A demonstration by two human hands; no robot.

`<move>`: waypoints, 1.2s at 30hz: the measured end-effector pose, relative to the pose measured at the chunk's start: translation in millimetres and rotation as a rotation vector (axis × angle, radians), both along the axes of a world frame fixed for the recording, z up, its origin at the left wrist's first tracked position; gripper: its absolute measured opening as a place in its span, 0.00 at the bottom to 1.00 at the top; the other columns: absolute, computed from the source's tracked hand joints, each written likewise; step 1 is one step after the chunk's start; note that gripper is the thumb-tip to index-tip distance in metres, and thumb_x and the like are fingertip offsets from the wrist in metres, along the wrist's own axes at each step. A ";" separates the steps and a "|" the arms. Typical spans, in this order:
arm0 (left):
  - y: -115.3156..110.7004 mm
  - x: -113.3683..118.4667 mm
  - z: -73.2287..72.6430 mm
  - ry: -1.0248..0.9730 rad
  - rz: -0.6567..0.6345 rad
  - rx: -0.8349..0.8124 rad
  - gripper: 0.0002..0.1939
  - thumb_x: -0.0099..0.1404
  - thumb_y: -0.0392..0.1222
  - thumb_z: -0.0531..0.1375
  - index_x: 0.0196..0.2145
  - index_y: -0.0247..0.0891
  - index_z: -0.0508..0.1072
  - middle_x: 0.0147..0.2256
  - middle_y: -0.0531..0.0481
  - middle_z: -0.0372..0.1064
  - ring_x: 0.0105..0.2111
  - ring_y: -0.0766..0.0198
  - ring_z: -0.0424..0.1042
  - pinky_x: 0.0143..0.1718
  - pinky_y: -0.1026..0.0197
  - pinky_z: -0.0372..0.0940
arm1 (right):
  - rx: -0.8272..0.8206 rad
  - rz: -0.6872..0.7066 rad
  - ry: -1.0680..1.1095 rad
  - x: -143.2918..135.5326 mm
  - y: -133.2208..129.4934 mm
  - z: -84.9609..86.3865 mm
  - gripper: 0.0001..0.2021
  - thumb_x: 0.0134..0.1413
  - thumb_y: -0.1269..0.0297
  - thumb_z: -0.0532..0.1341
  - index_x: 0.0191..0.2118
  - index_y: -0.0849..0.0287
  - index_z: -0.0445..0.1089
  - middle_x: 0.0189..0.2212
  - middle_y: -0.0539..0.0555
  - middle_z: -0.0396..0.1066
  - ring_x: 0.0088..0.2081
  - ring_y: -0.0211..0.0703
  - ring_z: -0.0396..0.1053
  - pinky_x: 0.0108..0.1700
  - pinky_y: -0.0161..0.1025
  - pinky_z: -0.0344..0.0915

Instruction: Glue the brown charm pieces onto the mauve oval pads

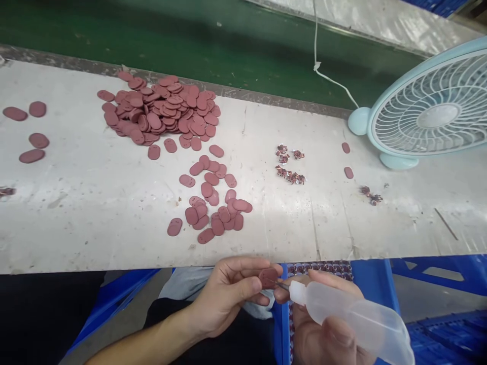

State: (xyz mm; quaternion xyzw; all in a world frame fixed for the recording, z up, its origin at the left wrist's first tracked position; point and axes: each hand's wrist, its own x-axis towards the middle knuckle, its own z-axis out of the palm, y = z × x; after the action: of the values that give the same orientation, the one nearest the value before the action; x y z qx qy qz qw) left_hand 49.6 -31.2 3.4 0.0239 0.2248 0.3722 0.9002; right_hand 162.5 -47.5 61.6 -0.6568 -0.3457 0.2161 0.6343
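Near the table's front edge, my left hand [228, 294] pinches a small reddish-brown oval disc [268, 278] between thumb and fingers. My right hand [323, 324] is wrapped round a translucent white squeeze bottle [353, 314] lying tilted in the palm. The bottle's thin dark nozzle points left and meets the face of the disc, or nearly so; I cannot tell if it touches. Beyond my hands, a loose group of similar oval discs [217, 226] lies on the white table [266, 223], with a large pile of them [163, 109] farther back.
Small brown-and-white figures [292, 176] stand in a cluster right of the discs, with two more figures [371, 196] farther right. A light-blue fan [433, 111] stands at the right. Below the table edge, a blue crate [371, 284] holds rows of small pieces. A green belt [171, 45] runs behind.
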 end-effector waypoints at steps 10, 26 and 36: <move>2.4 -0.3 0.8 -0.020 0.008 0.024 0.11 0.61 0.37 0.69 0.43 0.40 0.83 0.46 0.42 0.81 0.37 0.62 0.81 0.35 0.68 0.74 | -0.091 0.020 -0.156 2.4 -5.7 -7.9 0.12 0.57 0.50 0.60 0.41 0.48 0.75 0.33 0.55 0.69 0.24 0.53 0.69 0.23 0.52 0.65; 1.6 -2.8 -1.8 -0.004 0.004 0.031 0.11 0.61 0.39 0.70 0.43 0.41 0.83 0.45 0.42 0.81 0.36 0.62 0.82 0.35 0.68 0.74 | -0.103 0.041 -0.166 3.4 -6.4 -3.1 0.18 0.51 0.41 0.64 0.39 0.48 0.76 0.27 0.53 0.73 0.26 0.58 0.71 0.29 0.55 0.66; 1.4 -3.6 -1.5 0.017 0.007 -0.010 0.12 0.59 0.39 0.71 0.42 0.41 0.83 0.45 0.42 0.81 0.34 0.63 0.81 0.33 0.68 0.74 | -0.095 0.110 -0.148 3.3 -3.9 -1.6 0.17 0.52 0.41 0.63 0.39 0.47 0.75 0.24 0.51 0.74 0.24 0.56 0.71 0.26 0.52 0.65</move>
State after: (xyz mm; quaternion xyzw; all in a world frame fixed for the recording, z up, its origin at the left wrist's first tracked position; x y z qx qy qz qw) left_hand 46.0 -29.8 1.8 0.0217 0.2346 0.3740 0.8970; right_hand 165.9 -51.4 60.1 -0.6801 -0.4167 0.2177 0.5625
